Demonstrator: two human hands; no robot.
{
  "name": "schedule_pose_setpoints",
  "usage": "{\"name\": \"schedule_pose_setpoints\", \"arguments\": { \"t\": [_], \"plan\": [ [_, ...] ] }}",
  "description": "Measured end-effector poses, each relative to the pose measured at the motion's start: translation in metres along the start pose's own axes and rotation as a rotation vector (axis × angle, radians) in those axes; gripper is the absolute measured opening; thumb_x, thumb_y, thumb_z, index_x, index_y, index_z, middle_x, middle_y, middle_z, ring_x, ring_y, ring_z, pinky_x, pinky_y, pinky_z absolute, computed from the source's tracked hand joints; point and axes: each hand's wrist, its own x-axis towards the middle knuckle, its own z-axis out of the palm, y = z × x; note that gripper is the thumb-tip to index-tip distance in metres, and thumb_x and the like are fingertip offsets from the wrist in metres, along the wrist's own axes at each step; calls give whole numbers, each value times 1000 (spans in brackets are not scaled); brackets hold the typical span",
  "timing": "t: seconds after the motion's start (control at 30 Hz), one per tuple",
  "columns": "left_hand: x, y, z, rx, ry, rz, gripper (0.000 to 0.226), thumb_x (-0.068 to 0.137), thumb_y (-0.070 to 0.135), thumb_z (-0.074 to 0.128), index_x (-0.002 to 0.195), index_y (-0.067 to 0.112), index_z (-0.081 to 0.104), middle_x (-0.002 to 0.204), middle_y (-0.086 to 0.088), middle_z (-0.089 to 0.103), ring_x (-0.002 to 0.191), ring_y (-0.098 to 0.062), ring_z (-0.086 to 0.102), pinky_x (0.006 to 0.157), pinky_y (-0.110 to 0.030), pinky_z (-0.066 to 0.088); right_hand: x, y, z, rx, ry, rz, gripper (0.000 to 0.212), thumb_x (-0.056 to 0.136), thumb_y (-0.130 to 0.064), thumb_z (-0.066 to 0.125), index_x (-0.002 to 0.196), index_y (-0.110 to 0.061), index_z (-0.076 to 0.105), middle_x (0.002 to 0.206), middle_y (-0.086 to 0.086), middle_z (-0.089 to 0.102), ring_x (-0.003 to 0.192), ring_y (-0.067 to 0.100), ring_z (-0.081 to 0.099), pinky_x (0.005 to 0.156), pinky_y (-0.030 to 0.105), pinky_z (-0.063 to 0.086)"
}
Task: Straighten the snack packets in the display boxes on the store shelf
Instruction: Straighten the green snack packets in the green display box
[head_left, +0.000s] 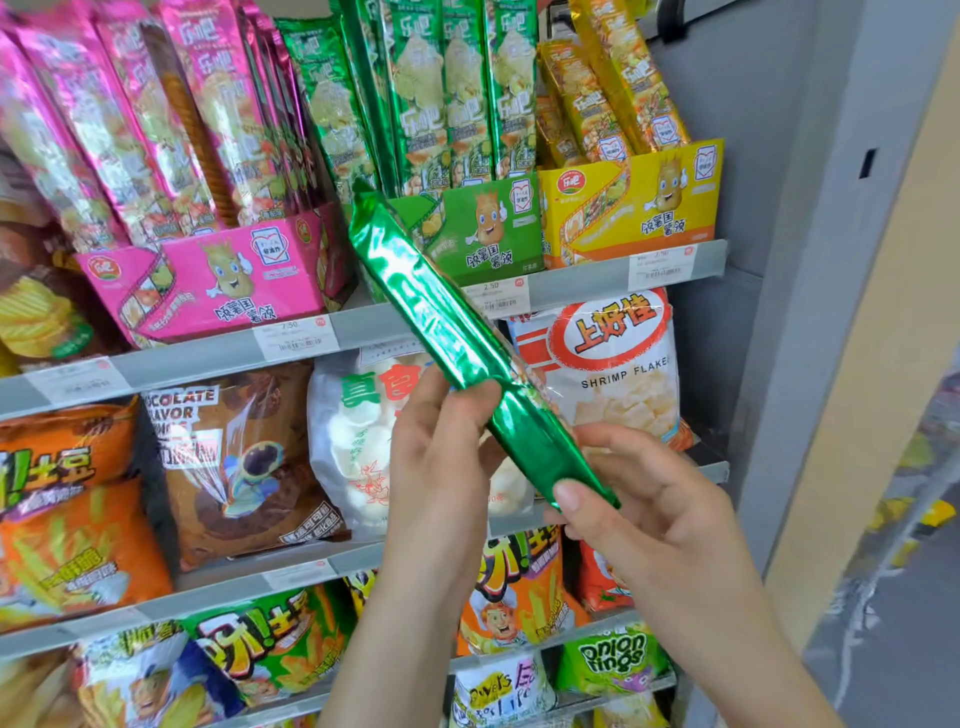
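A long green foil snack packet (441, 322) slants in front of the shelf, its top end near the green display box (488, 228) and its bottom end low at the right. My left hand (441, 467) holds its middle from the left with fingers curled round it. My right hand (649, 499) pinches the packet's lower end between thumb and fingers. The green box holds several upright green packets (457, 93). A pink display box (218, 275) with leaning pink packets (156, 114) stands to its left, a yellow display box (634, 202) with yellow packets (608, 88) to its right.
Below the top shelf rail (363, 332) with price tags sit larger snack bags: a white shrimp flakes bag (618, 364), a brown chocolate bag (234, 457), orange bags (67, 499). A grey shelf upright (779, 208) and a beige wall (893, 312) close off the right side.
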Motion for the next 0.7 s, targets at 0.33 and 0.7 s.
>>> {"name": "schedule_pose_setpoints", "arguments": {
  "t": [0.33, 0.7],
  "plan": [
    [9, 0, 8, -316, 149, -240, 36, 89, 51, 56, 102, 20, 67, 92, -9, 65, 84, -23, 62, 74, -32, 53, -9, 10, 9, -107, 102, -92, 57, 62, -22, 86, 108, -51, 69, 95, -16, 76, 84, 8, 73, 76, 18, 56],
    [4, 4, 4, -430, -2, -165, 44, 88, 36, 48, 123, 9, 50, 111, -13, 53, 102, -28, 51, 90, -42, 42, -8, 14, 7, -595, 279, -356, 64, 69, -12, 78, 125, -35, 59, 108, -21, 55, 89, 5, 63, 77, 11, 49]
  ]
}}
